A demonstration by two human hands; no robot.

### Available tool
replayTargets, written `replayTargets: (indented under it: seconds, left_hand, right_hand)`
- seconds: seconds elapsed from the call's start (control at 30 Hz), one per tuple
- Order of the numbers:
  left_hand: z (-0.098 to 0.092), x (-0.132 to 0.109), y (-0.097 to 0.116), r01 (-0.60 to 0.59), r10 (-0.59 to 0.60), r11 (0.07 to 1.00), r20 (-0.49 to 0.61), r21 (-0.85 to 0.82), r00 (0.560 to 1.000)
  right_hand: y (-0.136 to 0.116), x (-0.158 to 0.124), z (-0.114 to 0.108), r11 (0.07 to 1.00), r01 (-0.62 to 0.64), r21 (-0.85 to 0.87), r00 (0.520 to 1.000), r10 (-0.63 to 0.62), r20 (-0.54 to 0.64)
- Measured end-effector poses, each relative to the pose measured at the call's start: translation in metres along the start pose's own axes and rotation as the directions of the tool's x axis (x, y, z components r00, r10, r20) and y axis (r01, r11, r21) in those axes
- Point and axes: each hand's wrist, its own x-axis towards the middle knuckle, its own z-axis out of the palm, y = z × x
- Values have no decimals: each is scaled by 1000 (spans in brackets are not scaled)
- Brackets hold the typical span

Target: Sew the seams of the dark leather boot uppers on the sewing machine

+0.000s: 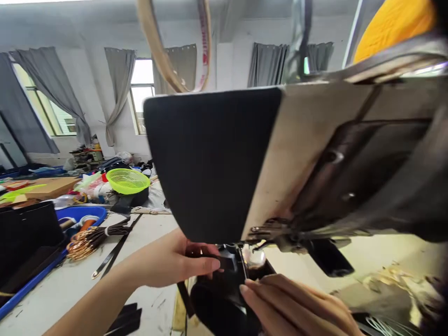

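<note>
My left hand (182,261) reaches beneath the dark end of a sewing machine (217,163), with a black strip (227,263) pinched between thumb and fingers. Below the machine head lies a glossy black leather-like piece (217,298). My right hand (297,303) is at its right side, fingers pressed together and fingertips by its edge. A thin shiny line runs up from those fingertips toward the needle area. What the right fingers hold, if anything, is hidden. The machine head covers part of my left fingers.
On the white table at left, a blue tray (84,214) holds black pieces and spools. A bundle of dark straps with gold-coloured ends (84,240) lies beside it. Black strips (126,319) lie nearer me. Behind stands a lime-green basket (128,181). Rolls of tape (206,46) hang above the machine.
</note>
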Motion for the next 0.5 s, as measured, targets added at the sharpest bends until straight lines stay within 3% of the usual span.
replayTargets:
  seconds: [0.13, 0.33, 0.5]
  left_hand:
    - [17, 19, 4, 136, -138, 988, 28, 67, 990]
    - [26, 29, -1, 221, -169, 948, -229, 227, 959]
    - [26, 34, -9, 285, -236, 939, -244, 191, 941]
  right_hand:
    - [-5, -1, -2, 994, -110, -27, 994, 110, 1]
    - [-7, -1, -4, 989, -145, -12, 989, 145, 1]
    - [-16, 1, 3, 984, -145, 104, 989, 147, -4]
